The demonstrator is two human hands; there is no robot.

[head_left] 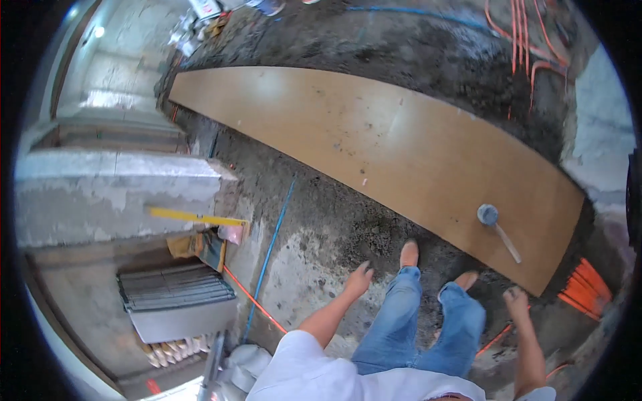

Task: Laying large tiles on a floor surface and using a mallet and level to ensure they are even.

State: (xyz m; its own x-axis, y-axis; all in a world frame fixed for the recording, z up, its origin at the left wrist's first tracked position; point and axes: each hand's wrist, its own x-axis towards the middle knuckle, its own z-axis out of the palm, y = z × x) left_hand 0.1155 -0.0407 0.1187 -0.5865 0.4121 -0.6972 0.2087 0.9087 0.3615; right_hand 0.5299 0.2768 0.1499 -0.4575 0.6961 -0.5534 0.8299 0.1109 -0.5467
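A long, smooth brown board (301, 127) lies on the rough floor across the view. On its right end rests a tool with a round blue-grey head (487, 214) and a pale, straight handle (508, 244). My left hand (360, 281) hangs over bare floor left of my legs, its fingers curled and dark at the tips. By the board's near right corner, my right hand (516, 304) is closed in a loose fist. Whether it touches the edge I cannot tell. Nothing shows in either hand.
Orange tubes (585, 289) lie right of the board; more orange conduits (520, 40) rise at the far right. A blue hose (271, 247) and an orange one (254, 301) cross the floor. At left are a yellow level (197, 216), stacked panels (177, 291) and pale bags (246, 364).
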